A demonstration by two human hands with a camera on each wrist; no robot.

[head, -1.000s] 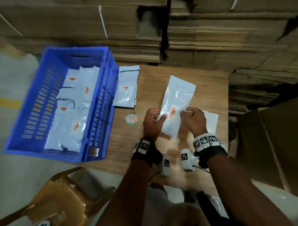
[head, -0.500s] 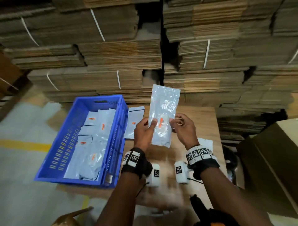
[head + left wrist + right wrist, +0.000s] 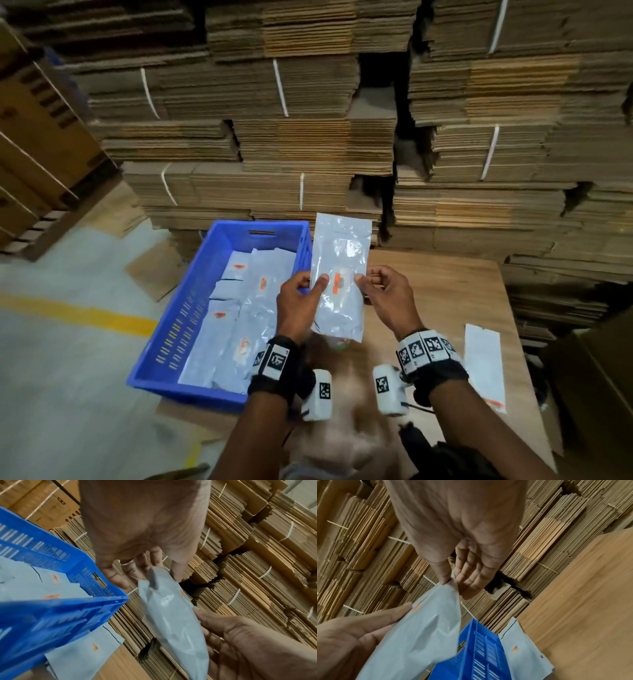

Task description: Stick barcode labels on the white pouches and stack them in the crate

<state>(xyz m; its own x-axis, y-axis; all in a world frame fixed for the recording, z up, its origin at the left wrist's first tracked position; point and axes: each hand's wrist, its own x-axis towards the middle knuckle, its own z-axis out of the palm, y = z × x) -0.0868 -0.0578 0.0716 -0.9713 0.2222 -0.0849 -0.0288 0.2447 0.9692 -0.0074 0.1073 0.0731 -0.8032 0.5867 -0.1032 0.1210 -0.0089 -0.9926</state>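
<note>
A wooden table (image 3: pixel 445 284) lies under both hands, and beyond them bundled stacks of flat cardboard (image 3: pixel 308 137) fill the whole far side of the room. Off to the left of the hands is a grey floor (image 3: pixel 68 342) with a yellow line.

The left hand (image 3: pixel 296 305) and the right hand (image 3: pixel 390 298) together hold one white pouch (image 3: pixel 339 277) upright in the air between them, clear of the table. The left thumb lies on the pouch's front beside its orange barcode label (image 3: pixel 337 284), with the fingers behind; the right wrist view shows the right thumb and fingers pinching the opposite edge. Both hands are thus closed in a light grasp on the pouch, not clenched.

Just left of the left hand, and below it, sits the blue crate (image 3: pixel 191 308), holding labelled pouches (image 3: pixel 246 329) laid flat. More pouches (image 3: pixel 522 649) lie on the table against the crate's far side. Right of the right wrist a white backing strip (image 3: pixel 483 363) lies on the table.
</note>
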